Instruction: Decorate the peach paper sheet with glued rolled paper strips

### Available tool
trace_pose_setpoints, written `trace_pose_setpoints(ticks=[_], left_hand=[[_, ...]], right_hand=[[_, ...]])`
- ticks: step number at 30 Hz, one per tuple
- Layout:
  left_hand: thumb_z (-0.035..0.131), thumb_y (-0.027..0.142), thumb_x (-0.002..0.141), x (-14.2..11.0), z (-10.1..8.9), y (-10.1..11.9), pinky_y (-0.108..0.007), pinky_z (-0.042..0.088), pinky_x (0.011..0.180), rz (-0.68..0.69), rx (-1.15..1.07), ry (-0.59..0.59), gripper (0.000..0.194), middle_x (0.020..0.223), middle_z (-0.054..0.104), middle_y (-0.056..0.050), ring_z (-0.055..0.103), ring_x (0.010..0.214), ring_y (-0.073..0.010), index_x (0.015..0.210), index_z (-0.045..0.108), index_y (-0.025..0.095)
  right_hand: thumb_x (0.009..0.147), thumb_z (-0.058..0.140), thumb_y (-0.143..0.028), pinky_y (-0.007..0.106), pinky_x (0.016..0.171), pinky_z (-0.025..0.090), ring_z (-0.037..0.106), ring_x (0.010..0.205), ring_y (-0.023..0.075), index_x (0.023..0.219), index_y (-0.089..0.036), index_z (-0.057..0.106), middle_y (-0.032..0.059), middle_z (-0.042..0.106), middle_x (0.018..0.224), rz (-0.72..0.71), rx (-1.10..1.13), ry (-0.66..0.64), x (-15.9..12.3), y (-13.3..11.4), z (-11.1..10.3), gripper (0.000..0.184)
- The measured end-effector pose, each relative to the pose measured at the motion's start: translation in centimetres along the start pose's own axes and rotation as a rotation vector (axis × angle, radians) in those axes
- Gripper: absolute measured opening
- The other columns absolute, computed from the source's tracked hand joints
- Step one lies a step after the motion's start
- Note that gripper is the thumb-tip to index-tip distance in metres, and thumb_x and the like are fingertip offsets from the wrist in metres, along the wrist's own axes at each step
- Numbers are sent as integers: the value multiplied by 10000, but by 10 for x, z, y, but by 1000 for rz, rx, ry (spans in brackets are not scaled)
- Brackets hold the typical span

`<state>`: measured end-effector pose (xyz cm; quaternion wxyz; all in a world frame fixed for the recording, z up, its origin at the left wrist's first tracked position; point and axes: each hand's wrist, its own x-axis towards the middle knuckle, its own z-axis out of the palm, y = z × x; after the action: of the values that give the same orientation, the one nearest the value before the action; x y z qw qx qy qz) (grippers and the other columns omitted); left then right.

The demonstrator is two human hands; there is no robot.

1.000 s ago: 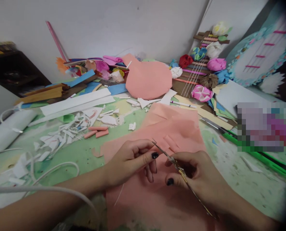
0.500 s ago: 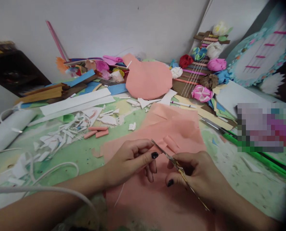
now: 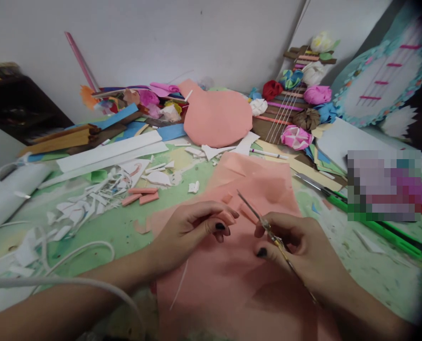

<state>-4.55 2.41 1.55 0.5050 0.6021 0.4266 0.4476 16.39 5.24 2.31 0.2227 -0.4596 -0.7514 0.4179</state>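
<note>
A large salmon-pink foam sheet (image 3: 253, 284) lies in front of me on the green table. My left hand (image 3: 193, 229) is closed in a pinch on a small pink foam piece (image 3: 227, 218) just above the sheet. My right hand (image 3: 296, 251) is wrapped round a thin pair of scissors (image 3: 268, 232) whose blades point up and to the left, close to a pink foam strip (image 3: 248, 213) lying on the sheet. The two hands are a short gap apart.
White paper scraps (image 3: 86, 199) and pink strips (image 3: 140, 195) litter the left. A round pink foam shape (image 3: 214, 116), paper flowers (image 3: 296, 136) and coloured sheets crowd the back. A green ruler (image 3: 385, 232) and a pen lie right. A white cable (image 3: 72, 279) crosses my left arm.
The scissors have swung away to the right and their tip has risen. My left hand now pinches a small pink piece, and both hands have shifted slightly up and right.
</note>
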Motion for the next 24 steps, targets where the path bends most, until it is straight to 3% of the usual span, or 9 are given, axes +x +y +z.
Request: trace_pose_setpoints(ticks=[7,16,24], left_hand=[[472,98,878,-2,-1,-2,-202,521,673,51,56,4,240,796,696,-34,644,728,-120,828,699,156],[579,149,849,-3,1,-3,-215,518,712,46,175,96,162,858,745,-34,669,772,-145,851,739,173],[567,125,861,-3,0,-3,-210,523,743,58,105,24,186,882,744,-18,674,816,-137,879,735,203]], right_hand=[[699,728,-423,209,424,231,314,464,72,639,-170,551,-71,389,491,-100,-129,-8,-6,0,8,314],[740,692,-448,210,436,253,338,457,69,637,-171,524,-62,432,507,-219,-277,37,-10,3,9,340],[753,689,-446,202,428,255,322,440,64,674,-161,570,-66,422,488,-285,-319,83,-10,4,9,318]])
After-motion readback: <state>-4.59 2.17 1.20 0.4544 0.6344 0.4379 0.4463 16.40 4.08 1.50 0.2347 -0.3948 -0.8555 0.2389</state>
